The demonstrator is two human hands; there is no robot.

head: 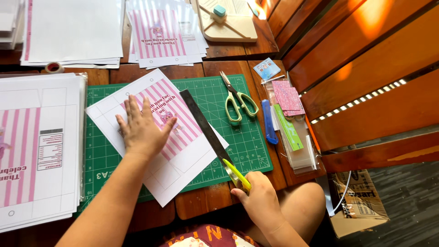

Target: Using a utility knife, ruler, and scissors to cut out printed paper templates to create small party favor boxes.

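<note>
1. Head view, largest first: a wooden slatted table fills the frame, with a green cutting mat at its centre.
2. Left edge holds a stack of printed sheets with pink stripes; more such sheets lie at the upper middle, and plain white paper lies upper left.
3. On the mat lies one pink-striped printed sheet, turned at an angle. Its outline looks uncut so far, as far as can be judged; most trimming seems left.
4. A dark metal ruler lies diagonally along the sheet's right side.
5. The left hand lies flat, fingers spread, pressing the sheet down; it grips nothing.
6. The right hand, at the lower middle, is closed around a yellow-green craft knife, its tip at the ruler's lower end.
7. Right of the mat: green-handled scissors, a blue cutter, and clear packets of small cards.
8. Upper left, a small tape roll.
</note>
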